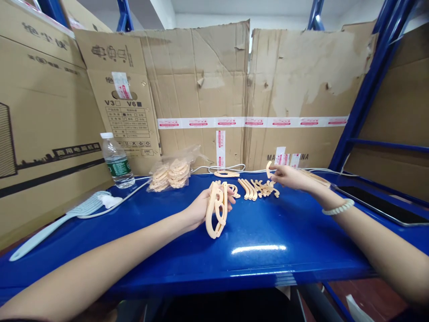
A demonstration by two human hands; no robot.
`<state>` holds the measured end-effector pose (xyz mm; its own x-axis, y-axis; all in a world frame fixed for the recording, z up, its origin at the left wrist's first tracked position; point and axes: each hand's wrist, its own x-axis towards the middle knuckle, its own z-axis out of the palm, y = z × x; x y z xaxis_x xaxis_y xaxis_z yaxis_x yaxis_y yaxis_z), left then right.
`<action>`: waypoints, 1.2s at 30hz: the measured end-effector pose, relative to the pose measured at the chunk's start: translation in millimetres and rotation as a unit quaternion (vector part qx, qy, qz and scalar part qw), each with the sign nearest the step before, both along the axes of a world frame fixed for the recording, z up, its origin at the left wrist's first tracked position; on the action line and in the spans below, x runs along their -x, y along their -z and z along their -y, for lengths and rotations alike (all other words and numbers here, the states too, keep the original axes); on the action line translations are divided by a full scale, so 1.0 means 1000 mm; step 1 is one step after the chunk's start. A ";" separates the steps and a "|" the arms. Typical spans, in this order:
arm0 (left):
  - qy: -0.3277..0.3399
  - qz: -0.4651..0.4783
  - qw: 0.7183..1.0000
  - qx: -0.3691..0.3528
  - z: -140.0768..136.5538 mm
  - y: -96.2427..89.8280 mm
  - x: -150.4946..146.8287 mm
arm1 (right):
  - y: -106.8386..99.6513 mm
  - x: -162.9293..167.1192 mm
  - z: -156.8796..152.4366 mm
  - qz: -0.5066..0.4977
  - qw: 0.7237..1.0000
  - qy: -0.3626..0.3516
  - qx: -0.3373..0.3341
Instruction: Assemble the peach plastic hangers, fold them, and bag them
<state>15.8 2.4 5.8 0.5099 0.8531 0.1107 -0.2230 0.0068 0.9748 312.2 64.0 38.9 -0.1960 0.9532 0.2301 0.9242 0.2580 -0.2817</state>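
My left hand (pixel 200 206) is closed round a peach plastic folding hanger (pixel 211 217), folded into a long oval and tilted above the blue table. My right hand (pixel 287 175) reaches toward the back right and pinches a small curved peach plastic hook (pixel 268 169). Just under it lies a loose pile of similar hooks (pixel 264 188). Left of the pile, several slim curved arms (pixel 247 189) lie side by side. Another peach part (pixel 233 191) sits behind my left hand and is partly hidden. Further back rests a long flat peach piece (pixel 227 174).
A clear bag of peach pieces (pixel 170 173) and a water bottle (pixel 117 163) stand at the back left. A pale blue brush (pixel 67 217) lies left, a black phone or tablet (pixel 385 205) right. Cardboard sheets (pixel 201 89) wall the back of the blue table (pixel 161 268); a white cable (pixel 228 167) runs along it.
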 end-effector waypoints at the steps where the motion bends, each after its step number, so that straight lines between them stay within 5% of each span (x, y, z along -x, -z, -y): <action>1: -0.002 0.008 1.000 0.006 0.000 -0.001 -0.001 | 0.002 -0.001 -0.002 0.034 0.999 0.024 0.023; 6: -0.002 0.046 0.999 0.016 0.002 -0.002 -0.002 | 0.012 -0.002 -0.009 0.104 0.992 0.055 0.048; 12: 0.019 0.045 0.998 0.028 -0.002 0.000 0.000 | 0.009 0.013 0.008 0.113 0.992 0.024 -0.055; 13: 0.020 0.047 0.998 0.030 -0.003 0.001 0.000 | 0.007 0.021 0.017 0.097 0.991 -0.010 -0.092; 15: 0.014 0.048 0.998 0.028 -0.005 0.003 0.001 | 0.005 0.042 0.041 0.025 0.962 -0.185 -0.201; 17: 0.011 0.040 0.999 0.021 -0.007 0.004 0.001 | 0.006 0.064 0.065 0.012 0.905 -0.361 -0.226; 20: 0.011 0.021 1.000 0.017 -0.008 0.005 0.000 | 0.013 0.086 0.088 0.072 0.851 -0.472 -0.220; 29: -0.044 0.114 0.977 0.173 -0.004 -0.001 0.000 | 0.037 0.091 0.072 0.077 0.857 -0.462 -0.214; 36: -0.114 -0.071 0.991 0.015 0.012 0.007 -0.008 | 0.040 0.092 0.072 0.087 0.868 -0.430 -0.233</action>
<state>24.1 -9.6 -0.9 0.3117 0.9499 0.0237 -0.0830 0.0023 0.9965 220.5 -8.1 -1.3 -0.8598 0.2485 0.4460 0.3511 0.9221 0.1630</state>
